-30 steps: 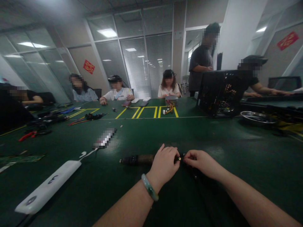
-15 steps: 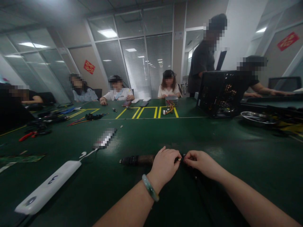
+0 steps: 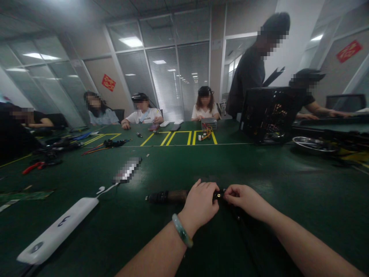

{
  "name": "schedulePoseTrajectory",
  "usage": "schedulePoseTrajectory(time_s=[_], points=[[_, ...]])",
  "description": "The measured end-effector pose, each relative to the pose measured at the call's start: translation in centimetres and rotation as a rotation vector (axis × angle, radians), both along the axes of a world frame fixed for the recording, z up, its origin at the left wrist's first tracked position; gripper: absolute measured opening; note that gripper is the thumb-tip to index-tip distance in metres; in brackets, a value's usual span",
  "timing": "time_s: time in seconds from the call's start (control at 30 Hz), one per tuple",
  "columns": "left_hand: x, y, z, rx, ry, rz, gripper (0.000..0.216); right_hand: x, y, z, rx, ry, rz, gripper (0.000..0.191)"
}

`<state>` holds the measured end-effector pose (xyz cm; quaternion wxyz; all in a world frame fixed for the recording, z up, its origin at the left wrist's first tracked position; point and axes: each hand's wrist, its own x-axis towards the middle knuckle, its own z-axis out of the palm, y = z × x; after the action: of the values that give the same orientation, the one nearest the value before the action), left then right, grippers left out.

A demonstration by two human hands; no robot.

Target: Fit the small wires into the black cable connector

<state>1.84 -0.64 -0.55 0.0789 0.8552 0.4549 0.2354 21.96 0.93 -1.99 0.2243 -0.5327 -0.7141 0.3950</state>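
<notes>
Pinching a small black connector (image 3: pixel 219 195) between both hands: the left hand (image 3: pixel 198 204) curls closed over its near side, a black-and-brown cylindrical handle (image 3: pixel 167 196) extending left from under that palm. The right hand (image 3: pixel 243 200) grips narrowly from the far side. Fine fingertip work appears called for at this joint.

A green workbench (image 3: pixel 311 184) carries a black-and-brown cylinder (image 3: pixel 167 197).
</notes>
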Motion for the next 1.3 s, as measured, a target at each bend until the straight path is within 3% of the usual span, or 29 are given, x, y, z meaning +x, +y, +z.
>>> schedulePoseTrajectory(time_s=[0.53,1.3], points=[[0.06,0.12,0.02,-0.026,-0.027,0.017,0.010,0.08,-0.20,0.58,0.015,-0.041,-0.001,0.022],[0.08,0.52,-0.44,-0.019,-0.032,-0.007,0.014,-0.27,-0.36,0.59,0.029,-0.063,0.016,0.023]])
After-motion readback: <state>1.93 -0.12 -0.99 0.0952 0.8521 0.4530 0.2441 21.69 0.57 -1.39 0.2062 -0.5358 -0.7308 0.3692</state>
